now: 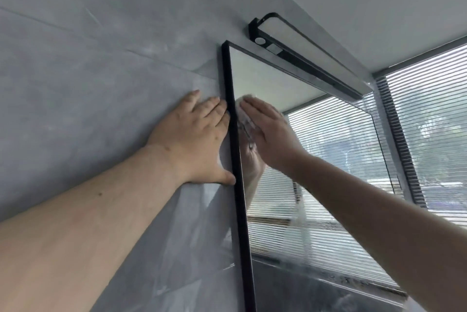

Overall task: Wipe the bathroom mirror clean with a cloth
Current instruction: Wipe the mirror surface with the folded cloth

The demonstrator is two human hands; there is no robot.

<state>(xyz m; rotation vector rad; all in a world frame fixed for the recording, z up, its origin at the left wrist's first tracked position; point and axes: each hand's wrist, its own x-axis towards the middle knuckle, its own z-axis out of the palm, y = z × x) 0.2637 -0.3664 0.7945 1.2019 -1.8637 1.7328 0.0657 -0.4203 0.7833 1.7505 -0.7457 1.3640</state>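
straight-fingered right hand (269,134) covers most of the cloth (249,97) on the mirror (267,76); left hand (194,139) lies flat on the wall (101,58).

Grey wall (88,46) carried a black-framed mirror (341,134), light bar (303,55) just above; left hand (192,139) lay flat beside the frame.

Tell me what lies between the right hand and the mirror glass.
A pale cloth, pressed flat against the mirror by the right hand, its fingers straight, beside the black frame; the head view shows it.
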